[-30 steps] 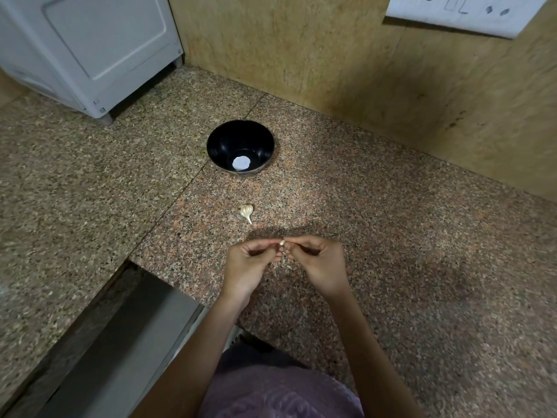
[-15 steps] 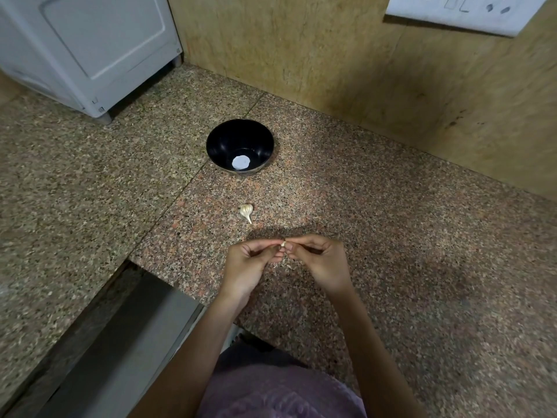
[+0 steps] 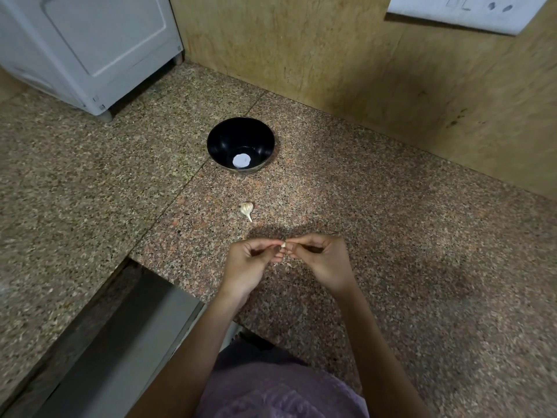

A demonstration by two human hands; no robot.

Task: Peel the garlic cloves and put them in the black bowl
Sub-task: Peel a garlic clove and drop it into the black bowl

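Almost no change is seen over the last second. Both hands are kept at the same spot above the counter (image 3: 391, 236) with fingertips together, and only slight finger shifts are noted. Peeling is judged to be ongoing, not finished. Nothing has been carried toward the bowl.

The left hand (image 3: 250, 263) is curled, with thumb and forefinger pinched on the garlic clove (image 3: 283, 245). The right hand (image 3: 324, 260) is curled the same way, and its fingertips are pinched on the same clove from the other side. The clove is held between the two hands, just above the counter. Only a small pale tip is visible, so how much skin is left cannot be told.

The garlic bulb (image 3: 246, 209) is left lying on the counter, unmoved, just beyond the hands and between them and the black bowl (image 3: 224, 140). The bowl is set farther back, well apart from the hands and nearer the wall (image 3: 301, 55).

A round white patch (image 3: 241, 160) is seen on the bowl's bottom. Whether it is a reflection, a sticker or something else cannot be told. No peeled clove can be made out inside.

The task is judged to be at an early stage. The skin is still to be stripped, then a forward reach past the bulb is needed for the drop.
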